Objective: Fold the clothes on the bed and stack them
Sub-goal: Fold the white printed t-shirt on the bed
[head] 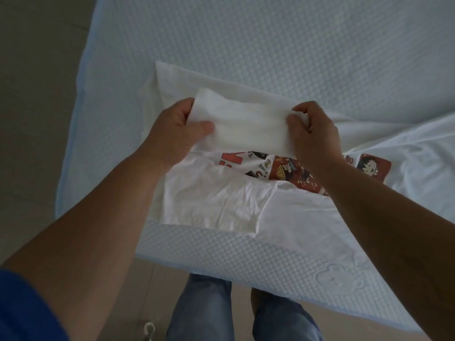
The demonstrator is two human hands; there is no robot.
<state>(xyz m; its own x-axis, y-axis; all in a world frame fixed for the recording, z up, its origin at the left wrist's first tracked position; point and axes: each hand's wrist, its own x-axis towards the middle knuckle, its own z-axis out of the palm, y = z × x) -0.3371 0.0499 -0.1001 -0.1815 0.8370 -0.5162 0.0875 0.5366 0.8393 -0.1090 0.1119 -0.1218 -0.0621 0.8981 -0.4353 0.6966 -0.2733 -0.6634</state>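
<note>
A white T-shirt (216, 198) with a red and black cartoon print lies at the near corner of the bed (270, 57). One folded white flap of it (246, 124) is lifted above the print. My left hand (177, 129) pinches the flap's left edge, thumb on top. My right hand (312, 129) pinches its right edge. A second white garment (406, 153) with a small red cartoon patch (374, 166) lies to the right, partly under my right forearm.
The bed has a pale blue textured cover; its near edge (246, 262) and left edge (73, 143) drop to a beige floor (32, 94). My jeans-clad legs (204, 311) stand at the bed's near edge.
</note>
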